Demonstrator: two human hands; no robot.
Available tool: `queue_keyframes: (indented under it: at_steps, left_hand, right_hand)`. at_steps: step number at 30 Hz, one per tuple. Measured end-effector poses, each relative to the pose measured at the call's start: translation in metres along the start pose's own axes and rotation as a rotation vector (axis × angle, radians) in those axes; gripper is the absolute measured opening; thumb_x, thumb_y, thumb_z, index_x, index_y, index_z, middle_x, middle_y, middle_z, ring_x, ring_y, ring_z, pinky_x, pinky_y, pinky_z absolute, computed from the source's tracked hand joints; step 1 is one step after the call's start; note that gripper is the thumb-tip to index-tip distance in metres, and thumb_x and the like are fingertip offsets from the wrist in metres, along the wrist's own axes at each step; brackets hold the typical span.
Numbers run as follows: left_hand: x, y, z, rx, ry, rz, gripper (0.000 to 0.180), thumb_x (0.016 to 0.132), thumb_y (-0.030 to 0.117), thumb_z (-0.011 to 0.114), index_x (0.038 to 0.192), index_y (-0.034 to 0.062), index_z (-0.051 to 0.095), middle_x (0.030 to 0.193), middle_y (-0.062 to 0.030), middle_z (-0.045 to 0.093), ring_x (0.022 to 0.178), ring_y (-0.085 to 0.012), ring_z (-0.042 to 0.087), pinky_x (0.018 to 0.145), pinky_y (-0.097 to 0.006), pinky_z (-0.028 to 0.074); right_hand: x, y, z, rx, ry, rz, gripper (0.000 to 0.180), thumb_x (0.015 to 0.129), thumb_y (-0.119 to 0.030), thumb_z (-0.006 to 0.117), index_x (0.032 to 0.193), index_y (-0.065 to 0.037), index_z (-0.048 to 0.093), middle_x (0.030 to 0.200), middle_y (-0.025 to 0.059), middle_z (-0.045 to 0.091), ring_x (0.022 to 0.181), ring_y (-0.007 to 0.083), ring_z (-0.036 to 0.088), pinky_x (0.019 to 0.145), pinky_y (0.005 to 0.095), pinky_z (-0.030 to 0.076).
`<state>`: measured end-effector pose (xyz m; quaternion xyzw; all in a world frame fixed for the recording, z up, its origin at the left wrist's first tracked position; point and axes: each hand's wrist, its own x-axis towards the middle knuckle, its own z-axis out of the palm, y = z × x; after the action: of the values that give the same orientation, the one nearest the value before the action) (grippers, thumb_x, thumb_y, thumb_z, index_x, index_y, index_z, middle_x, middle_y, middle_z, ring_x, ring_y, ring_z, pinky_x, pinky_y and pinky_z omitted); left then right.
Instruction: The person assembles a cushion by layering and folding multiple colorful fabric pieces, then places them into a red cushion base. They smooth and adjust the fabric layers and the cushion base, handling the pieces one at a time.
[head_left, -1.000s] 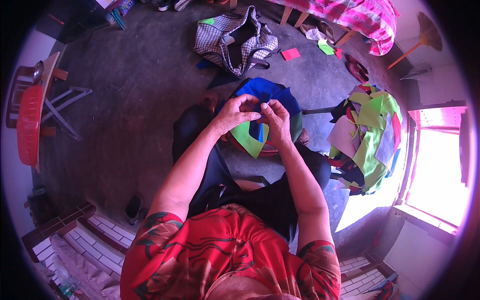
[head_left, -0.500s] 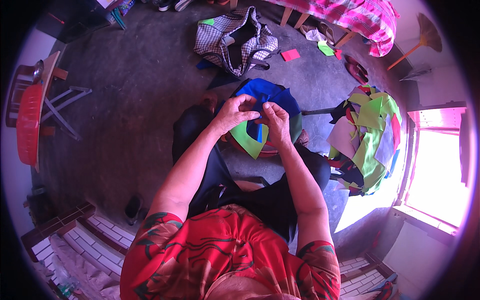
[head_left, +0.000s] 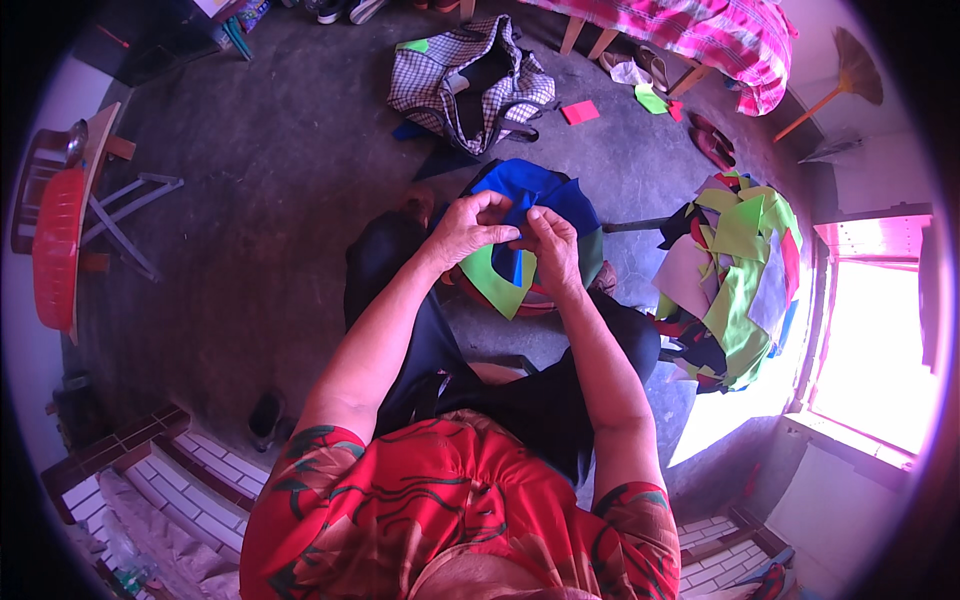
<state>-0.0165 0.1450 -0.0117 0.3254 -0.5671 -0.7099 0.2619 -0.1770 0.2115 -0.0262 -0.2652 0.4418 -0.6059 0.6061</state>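
Observation:
Between my two hands is a strip of blue cloth, its lower end hanging down. My left hand has its thumb and fingers closed on the strip's left side. Just to the right, my right hand pinches the same strip, the fingertips close to those of the left. Below and behind the hands lies a round heap of cloth pieces, with a wide blue piece on top and a lime green piece at the near side. What carries this heap is hidden.
A tall pile of cloth scraps stands at the right by the bright window. Ahead on the floor sits an open checked bag, with a red scrap beside it. A red plastic basin is at the far left.
Both hands stay almost in place, still holding the blue strip. Its upper part between the fingers has shifted slightly.

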Motion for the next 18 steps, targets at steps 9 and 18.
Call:
queue_keyframes:
  at_steps: [9, 18]
  left_hand:
    - [0.0009, -0.0028, -0.0003, 0.019, -0.011, -0.010, 0.041, 0.077, 0.012, 0.072, 0.111, 0.0005, 0.052, 0.096, -0.0071, 0.064, 0.090, -0.0121, 0.061, 0.081, -0.027, 0.048]
    - [0.0004, -0.0034, 0.0002, 0.126, 0.001, 0.024, 0.039, 0.078, 0.016, 0.072, 0.110, 0.0007, 0.054, 0.095, -0.0068, 0.064, 0.089, -0.0127, 0.061, 0.081, -0.028, 0.048]
  right_hand:
    - [0.0006, 0.0014, -0.0009, -0.017, -0.005, 0.007, 0.016, 0.089, -0.021, 0.060, 0.088, -0.005, 0.061, 0.076, 0.0004, 0.060, 0.070, 0.0082, 0.059, 0.062, 0.0242, 0.053]
    - [0.0004, 0.0028, -0.0011, -0.010, -0.012, 0.003, 0.016, 0.088, -0.023, 0.061, 0.087, -0.006, 0.060, 0.078, -0.0004, 0.059, 0.072, 0.0075, 0.058, 0.064, 0.0242, 0.053]
